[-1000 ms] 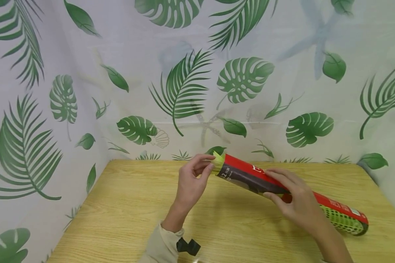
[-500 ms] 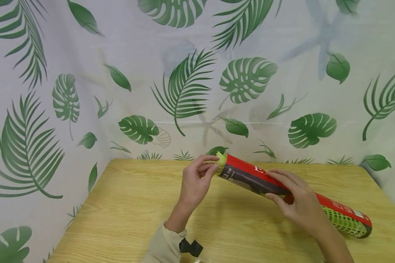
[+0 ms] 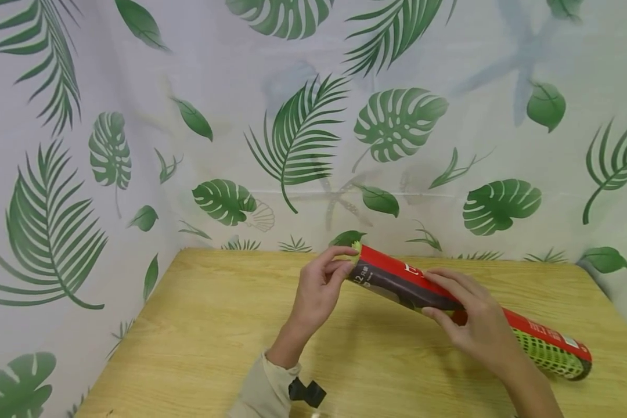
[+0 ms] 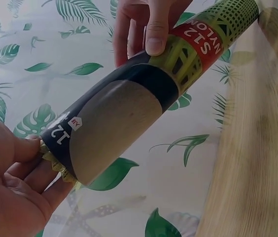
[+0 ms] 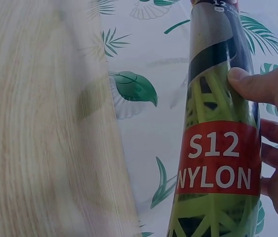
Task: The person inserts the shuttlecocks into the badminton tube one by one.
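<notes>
A shuttlecock tube [image 3: 397, 278] with red and black print, marked "S12 NYLON" in the right wrist view, slants above the table, its left end raised. Yellow-green shuttlecocks [image 5: 213, 215] show through its clear wall. My right hand [image 3: 472, 319] grips the tube round its middle, thumb on the near side. At the raised left end, my left hand [image 3: 319, 290] pinches the skirt of a yellow-green shuttlecock [image 4: 55, 165]. Only the skirt's jagged rim sticks out of the tube mouth; the rest of that shuttlecock is hidden inside.
A wood-grain table [image 3: 204, 337] lies under both hands. The tube's right end is low, close to the tabletop at the right. A white leaf-print cloth [image 3: 313, 128] hangs behind the table and along its left side.
My left hand has moved right toward the tube mouth, and the shuttlecock has slid deeper into the tube. My right hand keeps its grip. The whole head view has shifted slightly.
</notes>
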A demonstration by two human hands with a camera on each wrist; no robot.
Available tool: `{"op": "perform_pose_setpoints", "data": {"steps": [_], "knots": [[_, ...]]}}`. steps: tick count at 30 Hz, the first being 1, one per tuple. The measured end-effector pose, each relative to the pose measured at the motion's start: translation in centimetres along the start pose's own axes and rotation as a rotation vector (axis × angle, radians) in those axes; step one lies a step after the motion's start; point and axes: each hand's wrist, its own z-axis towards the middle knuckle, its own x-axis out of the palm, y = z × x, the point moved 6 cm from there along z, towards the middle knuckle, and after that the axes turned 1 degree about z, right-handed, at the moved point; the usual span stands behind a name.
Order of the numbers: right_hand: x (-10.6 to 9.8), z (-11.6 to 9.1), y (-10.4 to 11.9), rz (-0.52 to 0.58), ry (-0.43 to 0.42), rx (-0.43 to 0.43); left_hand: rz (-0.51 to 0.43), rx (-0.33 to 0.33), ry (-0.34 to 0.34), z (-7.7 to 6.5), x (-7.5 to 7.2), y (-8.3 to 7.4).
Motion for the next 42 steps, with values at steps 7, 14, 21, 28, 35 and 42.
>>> {"op": "perform_pose_setpoints", "data": {"steps": [7, 14, 21, 28, 35, 42], "knots": [[-0.5, -0.3, -0.1, -0.015, -0.004, 0.019, -0.007, 0.015, 0.083, 0.0, 0.8, -0.2], [-0.6, -0.1, 0.1, -0.001, -0.003, 0.007, -0.010, 0.048, 0.147, -0.1, 1.1, -0.1], [-0.4, -0.1, -0.1, -0.007, 0.011, 0.015, -0.009, 0.077, 0.183, 0.0, 1.1, -0.2], [-0.1, 0.0, -0.1, 0.001, -0.010, -0.031, -0.019, 0.056, 0.199, 0.0, 1.0, 0.2], [1.1, -0.3, -0.3, -0.028, 0.044, 0.008, -0.042, -0.046, 0.180, 0.0, -0.2, 1.6], [3.2, 0.5, -0.4, -0.040, 0.055, 0.014, 0.047, -0.089, 0.174, 0.6, -2.2, 3.6]]}}
